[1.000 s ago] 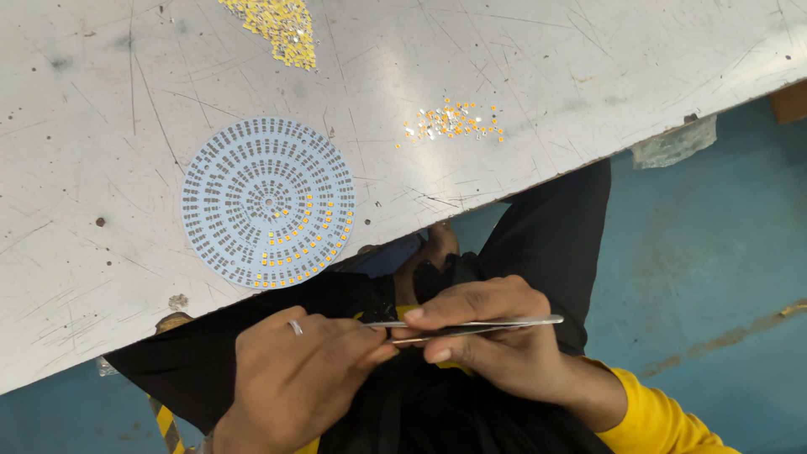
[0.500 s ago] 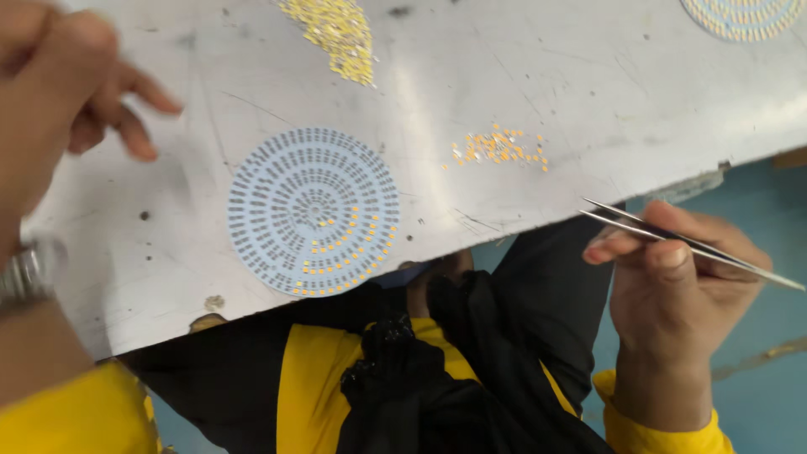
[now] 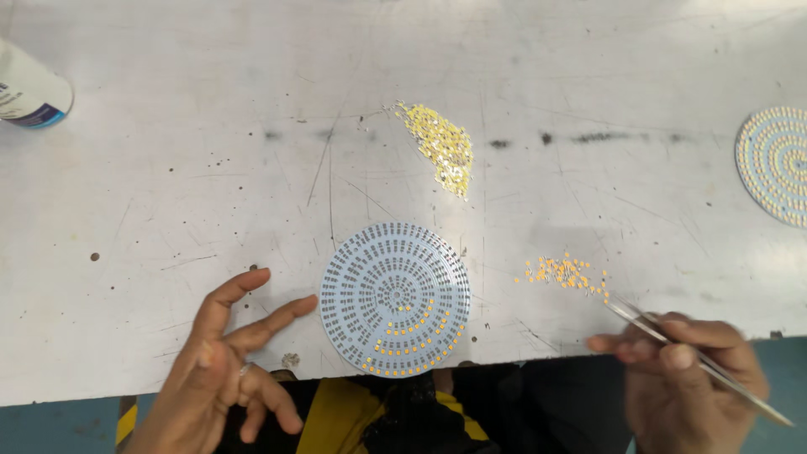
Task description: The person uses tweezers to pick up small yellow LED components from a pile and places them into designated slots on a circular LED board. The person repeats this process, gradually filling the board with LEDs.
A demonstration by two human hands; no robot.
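The round circuit board point(image 3: 395, 298) lies flat on the counter point(image 3: 168, 210) at its near edge; it looks thin, stiff and light, best taken by its rim so the small yellow chips already seated on it are not knocked. Just left of the board the left hand point(image 3: 220, 370) is spread and empty, its fingertips nearly touching the rim. Right of the board the right hand point(image 3: 685, 370) pinches slim metal tweezers point(image 3: 672, 340), whose tips reach the small scatter of chips point(image 3: 565, 271).

The second round board point(image 3: 775, 164) and white bottle point(image 3: 29, 91) are cut off — tweezers point(image 3: 698, 357) blurred.
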